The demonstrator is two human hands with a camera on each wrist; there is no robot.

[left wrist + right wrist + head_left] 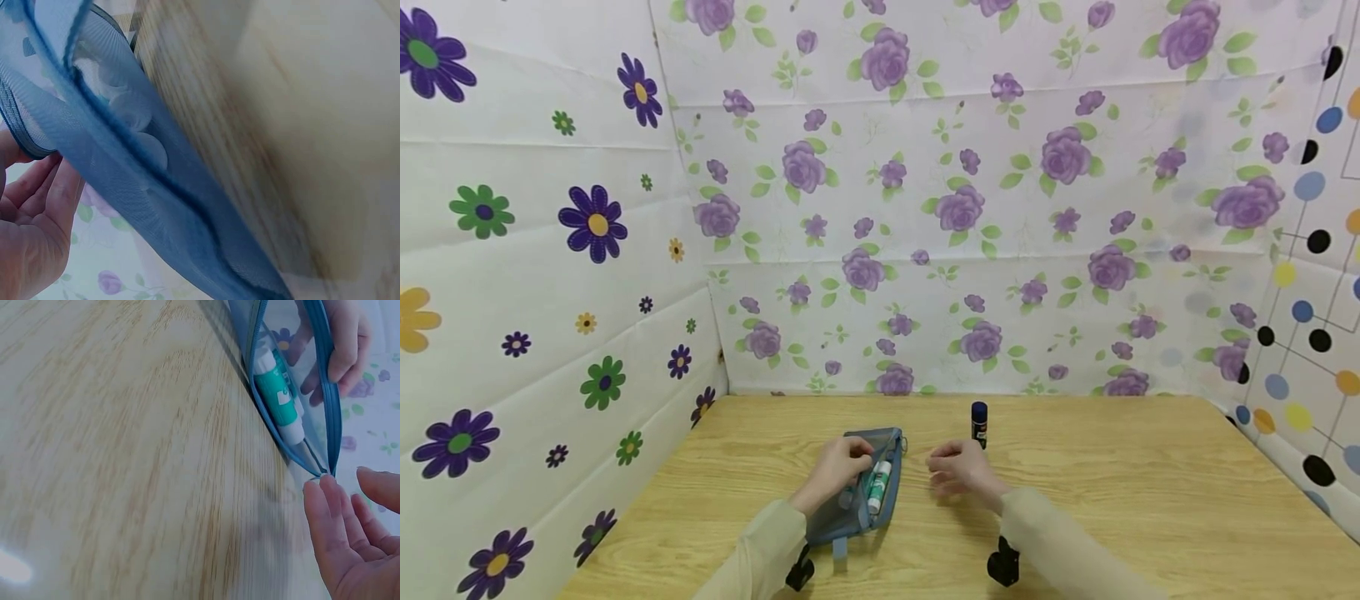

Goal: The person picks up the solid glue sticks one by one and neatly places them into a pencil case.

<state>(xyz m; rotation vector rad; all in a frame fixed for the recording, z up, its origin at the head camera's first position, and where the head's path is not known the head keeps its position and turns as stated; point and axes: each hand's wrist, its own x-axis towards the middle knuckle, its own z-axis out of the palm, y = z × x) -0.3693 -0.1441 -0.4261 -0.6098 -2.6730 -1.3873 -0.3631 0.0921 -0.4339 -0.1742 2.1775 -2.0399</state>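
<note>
A blue mesh zip pouch [829,523] lies unzipped on the table. My left hand [837,468] pinches its upper edge between thumb and fingers, holding the mouth apart; the left wrist view shows the hand [37,228] at the zipped rim of the pouch [119,169]. Inside are green-and-white glue sticks [275,394], their round white ends [149,150] showing through the mesh. My right hand [964,471] is to the right of the pouch, holding nothing, its fingers [331,515] relaxed near the zip end. Behind it stands a dark tube with a blue cap [979,417].
The wooden table [1120,475] stretches out to the right of my hands. A floral cloth [925,208] hangs behind its far edge, with patterned cloths at left [542,283] and right. A fabric tab [839,553] sticks out of the pouch's near end.
</note>
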